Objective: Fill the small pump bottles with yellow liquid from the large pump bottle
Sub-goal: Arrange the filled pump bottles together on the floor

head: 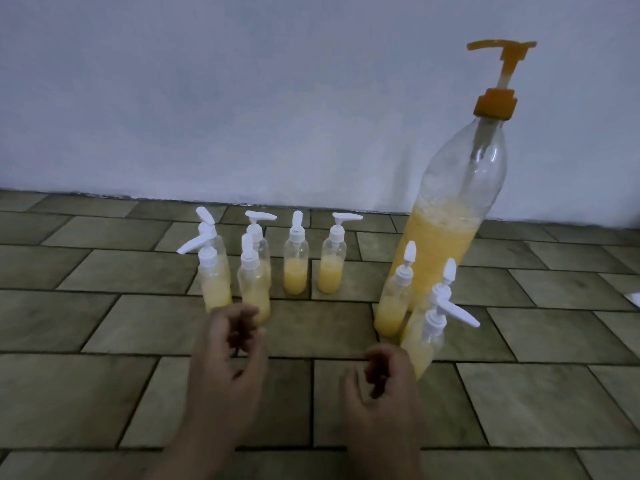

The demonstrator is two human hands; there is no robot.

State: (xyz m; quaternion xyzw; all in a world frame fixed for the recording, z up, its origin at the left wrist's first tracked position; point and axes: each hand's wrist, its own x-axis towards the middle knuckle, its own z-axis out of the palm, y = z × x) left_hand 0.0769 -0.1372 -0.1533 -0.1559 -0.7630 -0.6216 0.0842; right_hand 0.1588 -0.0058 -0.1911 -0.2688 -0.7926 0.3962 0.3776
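The large pump bottle (450, 209), clear plastic with an orange pump head, stands on the right of a floor of brownish rectangular tiles (104, 393) laid in staggered rows, close to a plain pale wall (242, 98) that meets the floor along a dark, uneven seam. Yellow liquid fills roughly its lower third, foamy at the top. Just in front of it stand three small pump bottles (391, 306) with white pumps, each partly filled with yellow liquid. To the left, a second cluster of six small bottles (294, 268) stands in two rows, all holding some liquid too. The left hand (228, 344) and right hand (384, 382) hover over the tiles in the foreground, fingers loosely curled and apart, gripping nothing. A scrap of something white (634, 298) lies at the right edge.
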